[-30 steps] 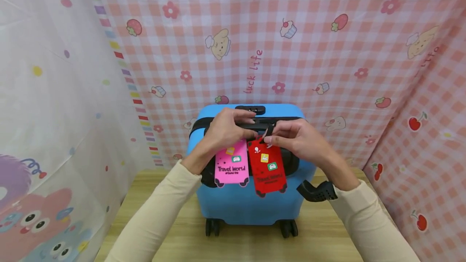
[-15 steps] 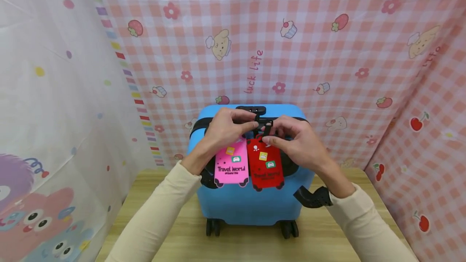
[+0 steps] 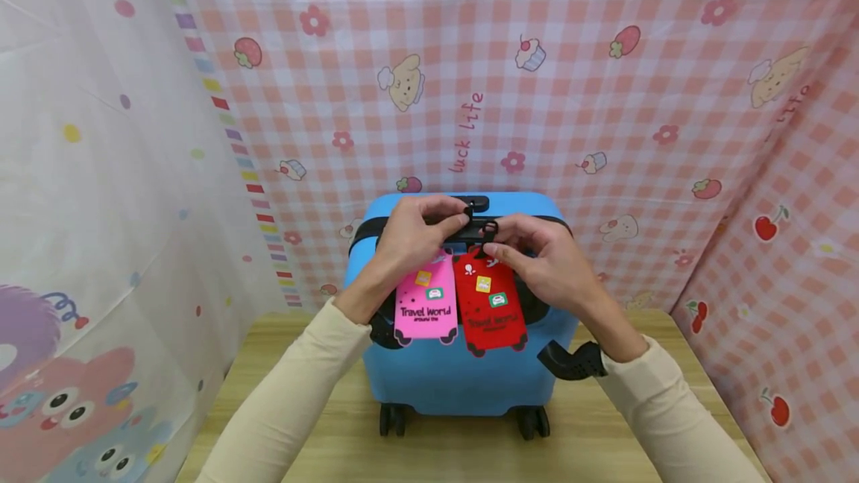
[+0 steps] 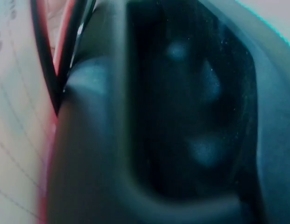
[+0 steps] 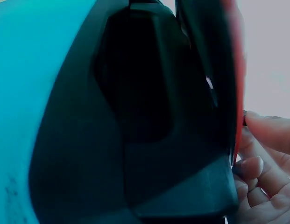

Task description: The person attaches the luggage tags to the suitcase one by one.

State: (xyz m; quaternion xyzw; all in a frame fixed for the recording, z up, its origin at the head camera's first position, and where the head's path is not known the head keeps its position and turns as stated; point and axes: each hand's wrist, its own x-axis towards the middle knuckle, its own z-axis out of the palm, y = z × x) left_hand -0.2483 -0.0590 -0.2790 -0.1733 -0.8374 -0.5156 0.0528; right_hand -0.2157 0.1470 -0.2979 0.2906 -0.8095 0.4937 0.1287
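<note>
The right hand (image 3: 550,263), nearer the red tag (image 3: 495,313), had its grip pinched on the black loop (image 3: 491,231), toward the table's (image 3: 318,431) right edge from the strap end (image 3: 468,212) the left hand (image 3: 411,237) pinched, the tag hanging lengthwise below, before the case (image 3: 463,382).

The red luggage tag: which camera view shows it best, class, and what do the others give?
The head view: the red luggage tag shows its printed front, only its top partly covered by the right hand. The right wrist view shows just a thin red edge; the left wrist view is too blurred to identify it for certain.
</note>
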